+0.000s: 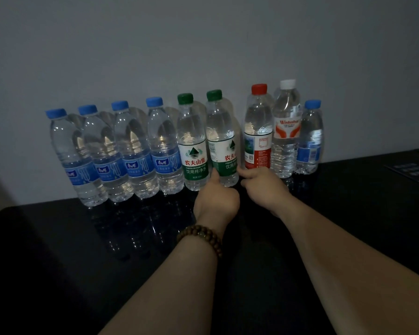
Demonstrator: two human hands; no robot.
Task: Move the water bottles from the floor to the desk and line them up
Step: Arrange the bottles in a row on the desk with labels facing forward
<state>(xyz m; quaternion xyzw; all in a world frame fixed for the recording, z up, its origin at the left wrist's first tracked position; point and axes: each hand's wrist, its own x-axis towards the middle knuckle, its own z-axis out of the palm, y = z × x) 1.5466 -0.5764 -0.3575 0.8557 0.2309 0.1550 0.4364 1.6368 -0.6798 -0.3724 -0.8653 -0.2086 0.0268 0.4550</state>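
Along the wall point(203, 44) on the black desk point(58, 238) stand, in a row, four blue-capped bottles point(131, 151), two green-capped bottles point(194, 146), a red-capped bottle point(258, 131), a white-capped Wahaha bottle point(286, 131) and a small blue-capped bottle point(310, 141). The left hand point(215, 199), beaded bracelet point(201, 238) at its wrist, and the right hand point(261, 187) flank the second green-capped bottle point(221, 141) at its base, fingers curled, thumbs touching it; whether they grip it cannot be told.
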